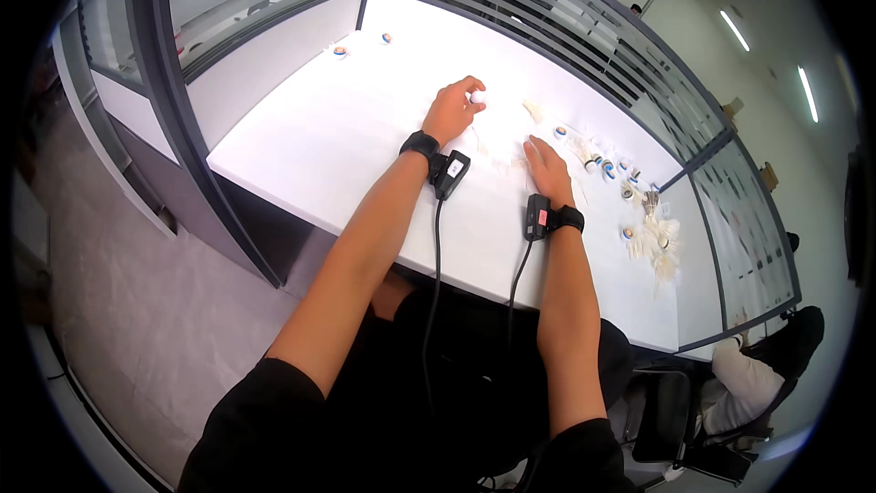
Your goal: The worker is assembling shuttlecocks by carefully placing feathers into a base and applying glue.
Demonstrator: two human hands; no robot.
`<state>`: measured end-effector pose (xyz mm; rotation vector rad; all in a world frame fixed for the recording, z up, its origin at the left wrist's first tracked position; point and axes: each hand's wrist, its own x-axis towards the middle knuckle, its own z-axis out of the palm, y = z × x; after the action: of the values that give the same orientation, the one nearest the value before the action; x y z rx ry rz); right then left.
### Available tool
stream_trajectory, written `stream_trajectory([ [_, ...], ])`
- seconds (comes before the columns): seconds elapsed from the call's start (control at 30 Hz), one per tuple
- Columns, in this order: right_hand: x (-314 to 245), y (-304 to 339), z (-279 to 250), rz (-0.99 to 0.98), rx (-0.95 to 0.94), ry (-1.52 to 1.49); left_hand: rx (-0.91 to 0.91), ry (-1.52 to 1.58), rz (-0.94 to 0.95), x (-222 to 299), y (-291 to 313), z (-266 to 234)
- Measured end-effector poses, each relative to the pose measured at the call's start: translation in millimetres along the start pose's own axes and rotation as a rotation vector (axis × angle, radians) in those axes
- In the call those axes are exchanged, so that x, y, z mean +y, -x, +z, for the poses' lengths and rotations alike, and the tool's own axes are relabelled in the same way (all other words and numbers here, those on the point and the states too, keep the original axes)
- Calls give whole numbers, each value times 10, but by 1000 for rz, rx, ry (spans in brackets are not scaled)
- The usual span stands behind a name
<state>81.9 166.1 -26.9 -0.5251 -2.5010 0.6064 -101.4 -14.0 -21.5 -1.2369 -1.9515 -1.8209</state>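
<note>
Over the middle of the white desk, my left hand (447,115) is closed, thumb and fingers pinching a small white rounded piece (478,97) that looks like a shuttlecock cork. My right hand (549,173) is lower and to the right, its fingers stretched forward by the desktop; I see nothing held in it. Pale feather bits (493,162) lie between the hands. Just beyond the right hand are a cream feather piece (532,110) and a cork with a blue and orange ring (560,131).
Several ringed corks (609,170) and shuttlecock pieces crowd the right side, with a heap of loose feathers (659,246) nearer me. Two ringed corks (340,52) sit at the far left. Partition panels (584,64) enclose the desk (301,137). Cables hang from both wrist devices. Another person (739,383) sits at right.
</note>
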Motion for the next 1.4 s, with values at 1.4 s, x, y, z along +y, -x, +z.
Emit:
stream_trajectory([
  [1.4, -579, 723, -66, -40, 403, -501, -579, 522, -42, 527, 301, 365],
])
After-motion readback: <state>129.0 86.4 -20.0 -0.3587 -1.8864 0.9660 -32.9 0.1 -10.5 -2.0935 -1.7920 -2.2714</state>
